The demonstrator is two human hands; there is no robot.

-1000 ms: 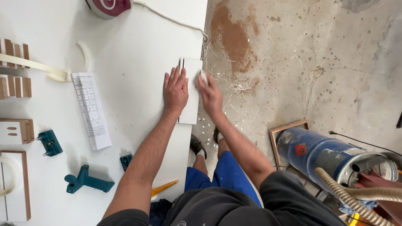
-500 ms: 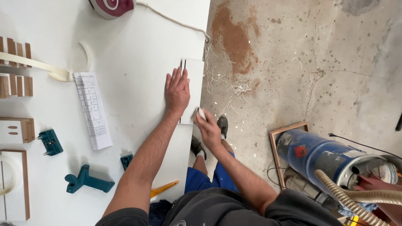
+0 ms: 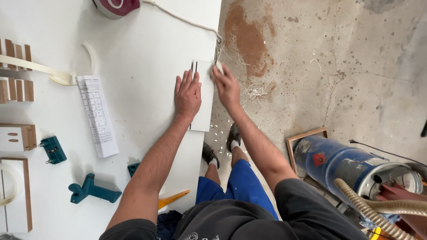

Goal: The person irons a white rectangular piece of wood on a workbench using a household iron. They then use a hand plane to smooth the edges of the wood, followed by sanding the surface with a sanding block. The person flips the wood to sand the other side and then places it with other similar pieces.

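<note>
A white panel (image 3: 205,111) lies at the right edge of the white table (image 3: 142,53), overhanging it slightly. My left hand (image 3: 187,95) presses flat on the panel with fingers spread. My right hand (image 3: 226,84) holds a small pale block (image 3: 218,67) against the panel's outer edge, near its far corner.
On the table lie a printed paper strip (image 3: 97,115), teal plastic jigs (image 3: 91,190), wooden parts (image 3: 15,84), pale edge banding (image 3: 35,69) and a red iron (image 3: 116,6) with its cord. A blue vacuum drum (image 3: 351,164) with hose stands on the concrete floor. Shavings litter the floor.
My right hand slid the block from the panel's far part to its near end, then back to the far corner. The left hand stayed put.
</note>
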